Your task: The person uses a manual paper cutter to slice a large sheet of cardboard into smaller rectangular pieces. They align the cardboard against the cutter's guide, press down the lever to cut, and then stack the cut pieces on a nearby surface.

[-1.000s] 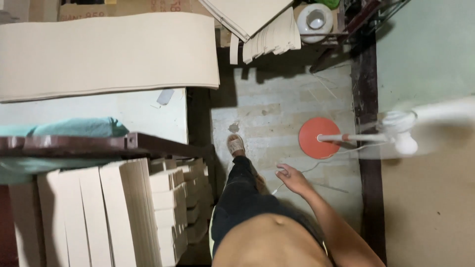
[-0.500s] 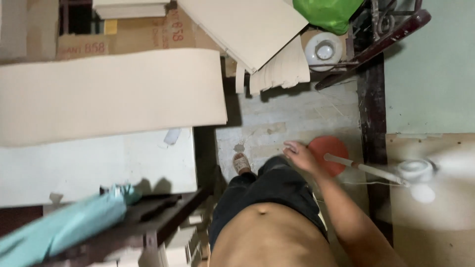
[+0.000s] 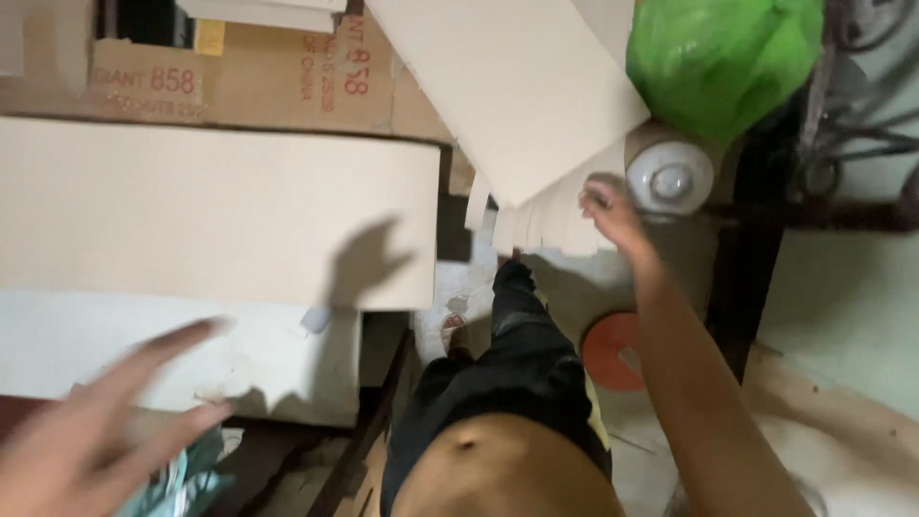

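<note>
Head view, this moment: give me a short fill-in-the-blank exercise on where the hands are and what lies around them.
1. The right hand reaches to the fanned stack of cream card sheets, just beside a round ____ bowl-shaped thing.
2. Above that thing sits a bright ____ plastic bag.
3. The left hand is blurred, with its fingers ____ and nothing in them.
4. On the floor beside the leg lies a round ____ disc.

Missing words: white; green; spread; orange
</note>
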